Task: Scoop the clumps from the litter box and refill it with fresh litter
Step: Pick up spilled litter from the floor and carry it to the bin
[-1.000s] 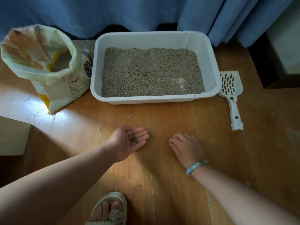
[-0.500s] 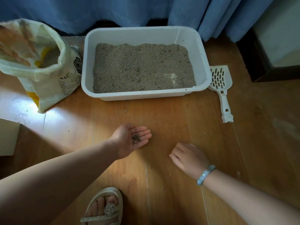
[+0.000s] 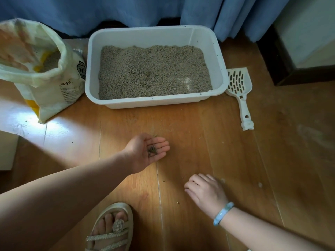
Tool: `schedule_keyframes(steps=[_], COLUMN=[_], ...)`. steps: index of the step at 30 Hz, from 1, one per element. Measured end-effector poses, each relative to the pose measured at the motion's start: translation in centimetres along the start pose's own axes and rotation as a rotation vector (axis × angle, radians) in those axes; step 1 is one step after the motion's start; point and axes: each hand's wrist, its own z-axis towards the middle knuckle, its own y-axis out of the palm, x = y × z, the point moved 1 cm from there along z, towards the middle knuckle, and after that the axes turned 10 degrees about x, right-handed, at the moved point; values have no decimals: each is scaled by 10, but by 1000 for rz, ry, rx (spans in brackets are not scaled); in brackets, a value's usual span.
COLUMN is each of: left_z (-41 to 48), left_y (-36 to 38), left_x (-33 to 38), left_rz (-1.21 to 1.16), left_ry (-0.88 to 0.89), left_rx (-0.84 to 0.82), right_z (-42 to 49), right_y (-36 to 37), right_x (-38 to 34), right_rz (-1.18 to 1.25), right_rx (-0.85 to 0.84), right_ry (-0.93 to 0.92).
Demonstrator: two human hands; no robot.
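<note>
litter box [image 3: 154,103] on wooden floor [image 3: 199,134], filled with grey litter [image 3: 154,73] | scoop [image 3: 239,86] just beside its right end | bag [image 3: 54,91] at left, print unreadable | left hand [image 3: 143,153] flat, palm up, carrying grains [image 3: 152,150] | right hand [image 3: 206,193] fingers bent to floor, grip unclear | blue curtain [image 3: 126,9] behind

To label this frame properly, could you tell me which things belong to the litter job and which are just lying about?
Job: litter box, litter bag, scoop, loose grains in the left hand, right hand.
Lying about: curtain, sandal, bracelet.
</note>
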Motion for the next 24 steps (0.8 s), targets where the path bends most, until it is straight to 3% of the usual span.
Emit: schedule_keyframes(steps=[7,11,16,24], left_z=[-2,-4,-6,-6], left_y=[1,-1,-6,-9], left_x=[-1,-2,-1,-1], left_rz=[2,-6,-11,-12], left_ry=[12,10,18,22], left_rx=[13,0,-5,-8], right_z=[8,2,-11,-11], right_y=[7,6,0,4], right_x=[-12,-19,-22,-31], right_rz=[-98,-49,1,6], right_rx=[-19,-5,-33,-44], right_ry=[-24,-18,-169,-174])
